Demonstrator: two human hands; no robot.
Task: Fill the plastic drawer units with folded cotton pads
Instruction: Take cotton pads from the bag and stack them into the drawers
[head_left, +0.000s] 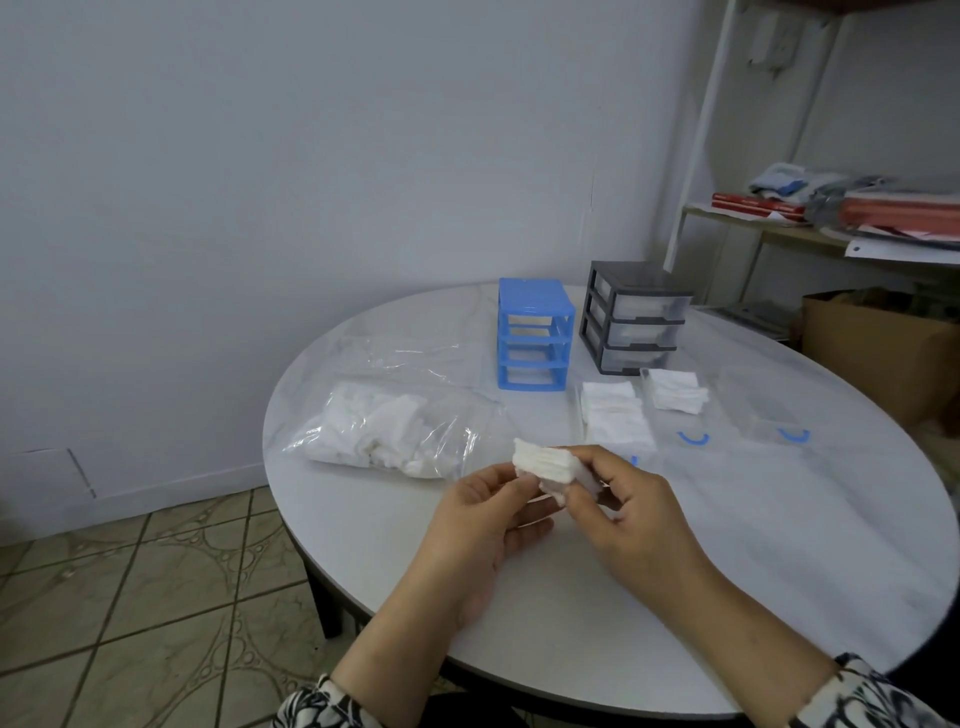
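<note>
Both hands' fingers (522, 480) pinch cotton pads (545, 462).

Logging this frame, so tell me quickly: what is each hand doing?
Left hand: closed on the cotton pads.
Right hand: closed on the same cotton pads.

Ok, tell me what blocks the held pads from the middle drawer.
Nothing visible. Both hands hold the pads above bare table; the middle drawer lies open ahead, partly filled, left drawer beside it.
</note>
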